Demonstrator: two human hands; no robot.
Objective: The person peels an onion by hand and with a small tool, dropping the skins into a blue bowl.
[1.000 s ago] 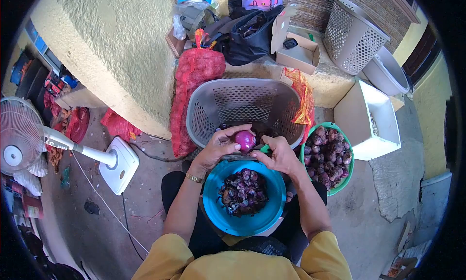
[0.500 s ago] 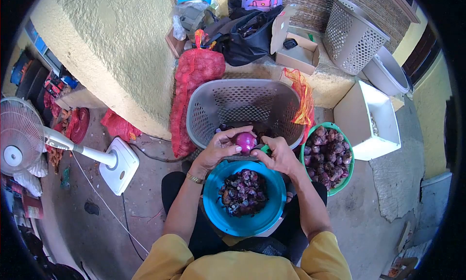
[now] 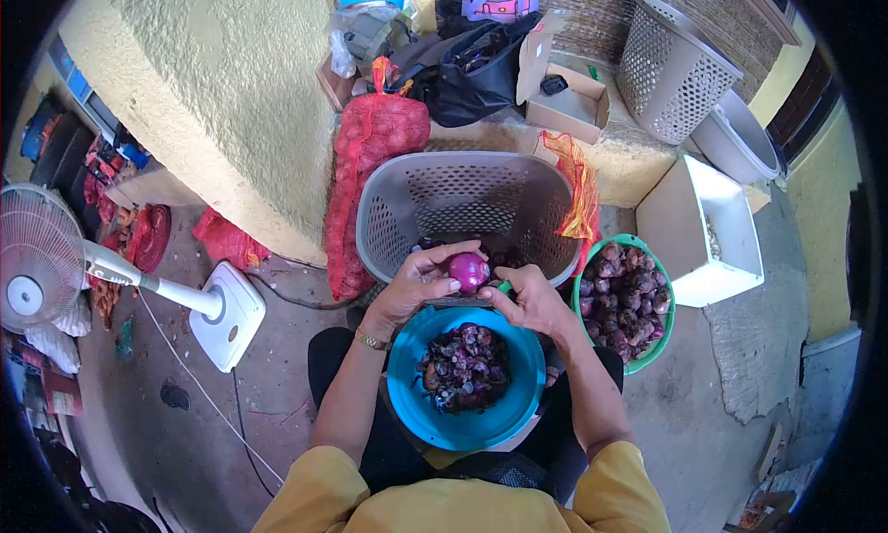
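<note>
A peeled, glossy purple onion [image 3: 469, 271] sits in the fingers of my left hand [image 3: 422, 286], thumb across its front. My right hand [image 3: 530, 300] is closed on a small green-handled knife [image 3: 503, 287] just to the right of the onion; its blade is mostly hidden. Below both hands a blue basin [image 3: 531, 376] rests between my legs, with a heap of dark onion skins and scraps [image 3: 465, 367] in it. Beyond my hands stands a grey perforated laundry basket [image 3: 462, 168], with some onions at its bottom.
At the right, a green basin [image 3: 672, 322] holds many unpeeled onions. A full red mesh sack [image 3: 377, 145] leans left of the basket. Also around are a white fan [image 3: 208, 304], a white box [image 3: 680, 219], a cardboard box [image 3: 573, 108] and a black bag [image 3: 467, 80].
My right hand has shifted slightly, and less of the green handle shows. The onion stays in my left hand in nearly the same place.
</note>
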